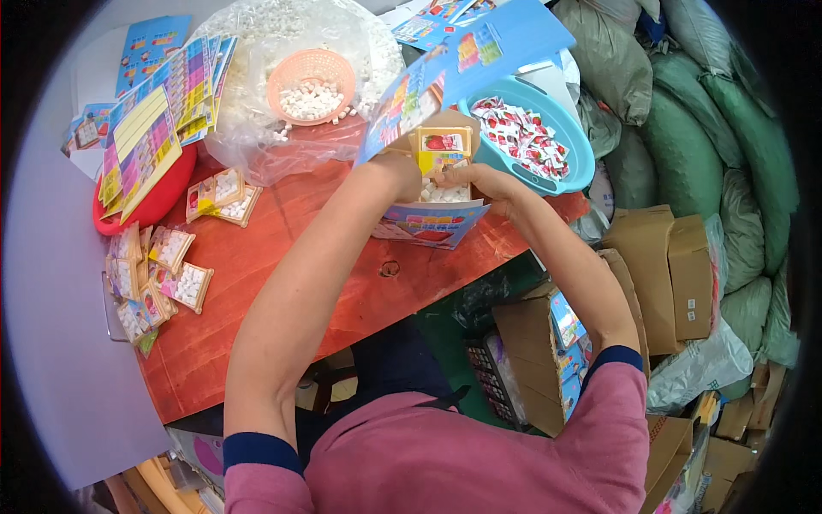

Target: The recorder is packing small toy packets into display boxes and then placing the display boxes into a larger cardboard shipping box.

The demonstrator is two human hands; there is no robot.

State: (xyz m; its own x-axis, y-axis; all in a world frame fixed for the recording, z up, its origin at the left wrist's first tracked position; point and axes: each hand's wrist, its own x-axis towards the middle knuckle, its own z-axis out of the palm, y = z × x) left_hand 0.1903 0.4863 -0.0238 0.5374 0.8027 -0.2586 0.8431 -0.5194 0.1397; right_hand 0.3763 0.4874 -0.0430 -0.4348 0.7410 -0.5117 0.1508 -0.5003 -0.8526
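A blue printed display box (pixel 437 224) stands on the red table with its lid (pixel 479 51) raised. Inside are small packs: one orange-edged pack (pixel 445 141) shows a strawberry picture, and a pack of white pieces (pixel 445 192) sits lower, near the front wall. My left hand (pixel 401 176) is at the box's left side, its fingers hidden inside. From the right my right hand (pixel 481 178) reaches in, fingers bent and pressed together on the pack of white pieces.
A blue basin (pixel 585 158) of red-white sachets stands right of the box. Behind is an orange basket (pixel 282 75) with white pieces. Several packs (pixel 190 287) and a red bowl (pixel 107 224) holding printed cards (pixel 141 158) are at left. Cardboard boxes (pixel 531 351) and sacks (pixel 676 137) flank the right.
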